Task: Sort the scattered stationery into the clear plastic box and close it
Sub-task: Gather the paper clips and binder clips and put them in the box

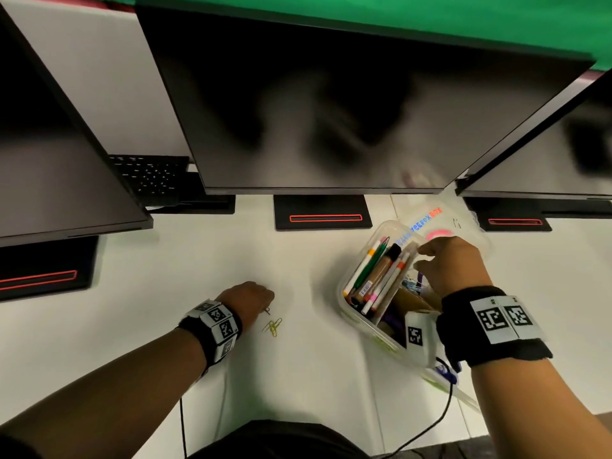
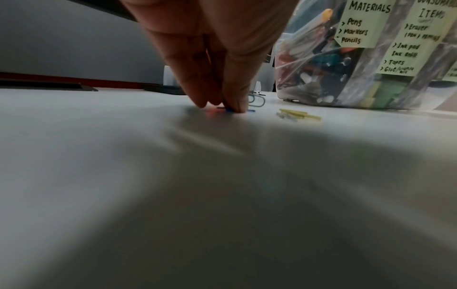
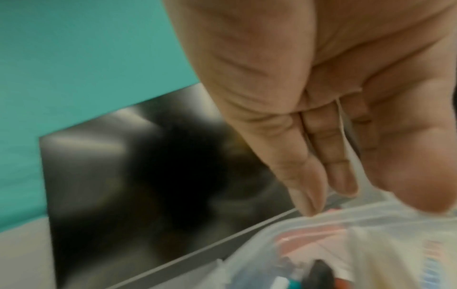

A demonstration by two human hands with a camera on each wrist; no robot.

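Observation:
The clear plastic box (image 1: 342, 294) stands open at the right of the white desk, holding pens, markers and pencils (image 1: 374, 276); its lid (image 1: 463, 223) lies back behind it. My right hand (image 1: 427, 256) is over the box's far side. In the right wrist view my right hand (image 3: 371, 201) pinches a thin clear plastic edge of the box (image 3: 296, 224) between straight fingers and thumb. My left hand (image 1: 266, 304) is down on the desk, its bunched fingertips (image 2: 237, 106) pinching a blue paper clip (image 2: 230, 110). Yellow paper clips (image 1: 273, 326) (image 2: 300, 115) lie just right of it.
A dark paper clip (image 2: 257, 101) lies beyond my left fingertips. Green handwritten labels (image 2: 358, 25) are stuck on the box's side. Three dark monitors (image 1: 331, 111) on black stands (image 1: 321, 213) line the back of the desk. A black cable (image 1: 443, 415) hangs near the front edge.

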